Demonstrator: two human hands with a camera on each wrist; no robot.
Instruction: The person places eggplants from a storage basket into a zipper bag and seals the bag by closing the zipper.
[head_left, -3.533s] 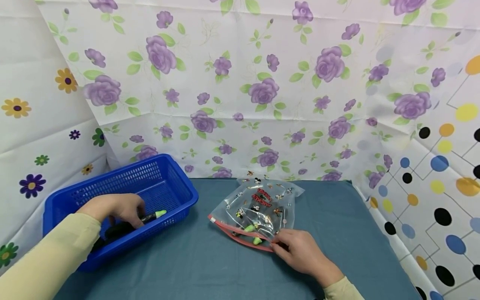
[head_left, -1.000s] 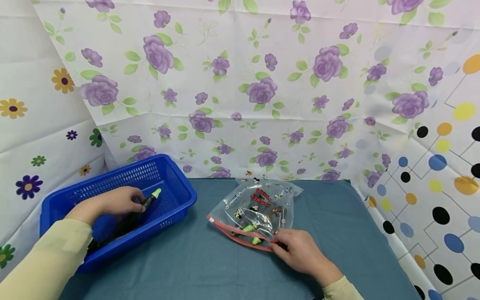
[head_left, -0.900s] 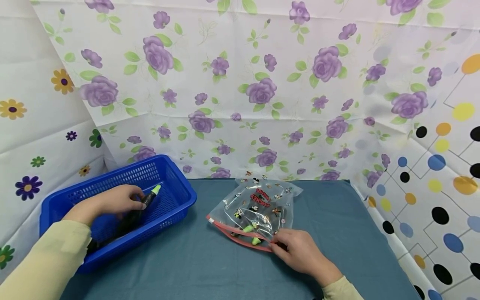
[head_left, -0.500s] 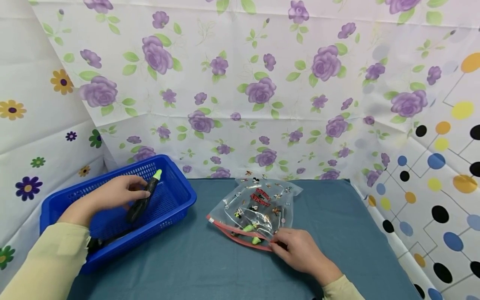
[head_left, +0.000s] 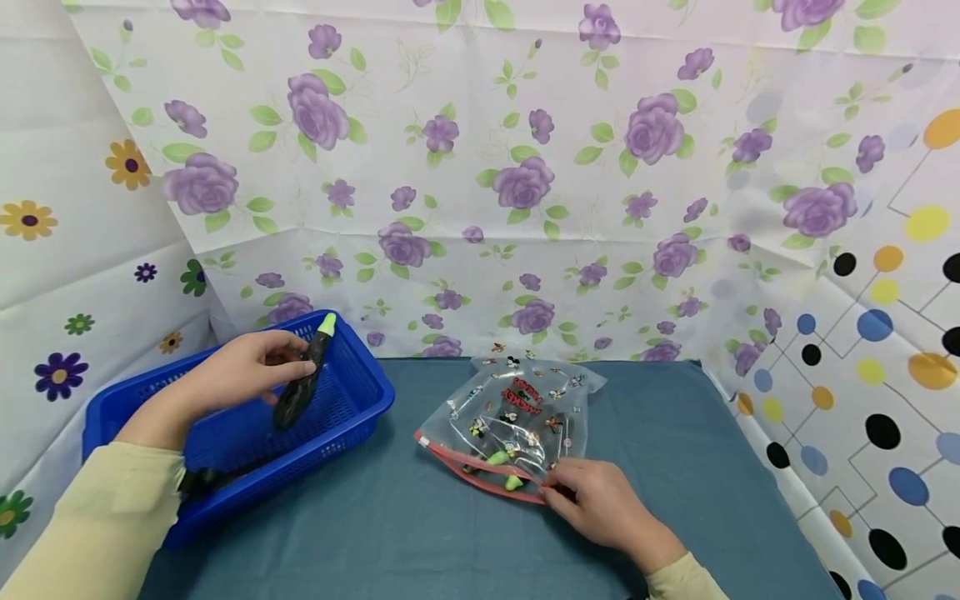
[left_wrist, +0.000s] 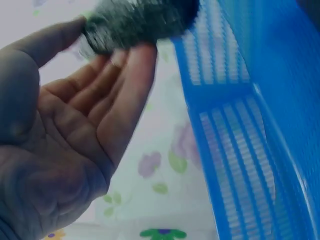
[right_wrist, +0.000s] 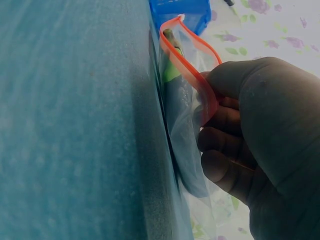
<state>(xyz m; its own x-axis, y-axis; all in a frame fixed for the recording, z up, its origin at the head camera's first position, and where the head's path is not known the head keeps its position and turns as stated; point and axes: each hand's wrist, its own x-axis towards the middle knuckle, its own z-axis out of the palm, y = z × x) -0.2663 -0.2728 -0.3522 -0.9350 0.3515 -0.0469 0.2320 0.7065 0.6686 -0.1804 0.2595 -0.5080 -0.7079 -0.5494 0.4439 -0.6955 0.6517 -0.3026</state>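
My left hand [head_left: 236, 371] pinches a long dark eggplant [head_left: 300, 398] with a light green stem end. It is held tilted over the blue basket [head_left: 387, 395], green end up and away. In the left wrist view, thumb and fingertips meet the blurred dark body [left_wrist: 137, 22]. At the right, my right hand [head_left: 603, 507] pinches the red-edged mouth of a clear printed zip bag [head_left: 498, 404] lying on the table. Inside the bag are dark eggplants with light green ends; one eggplant [right_wrist: 177, 100] shows through the plastic in the right wrist view.
Another dark piece [head_left: 201, 482] lies at the basket's near left end, partly hidden by the sleeve and basket wall. Blue-green cloth [head_left: 360, 517] covers the table. Patterned sheets [head_left: 480, 167] stand behind and at both sides.
My left hand first reached low in the basket, then took hold of the eggplant and lifted it, its green end swinging upward. The right hand and bag have stayed in place.
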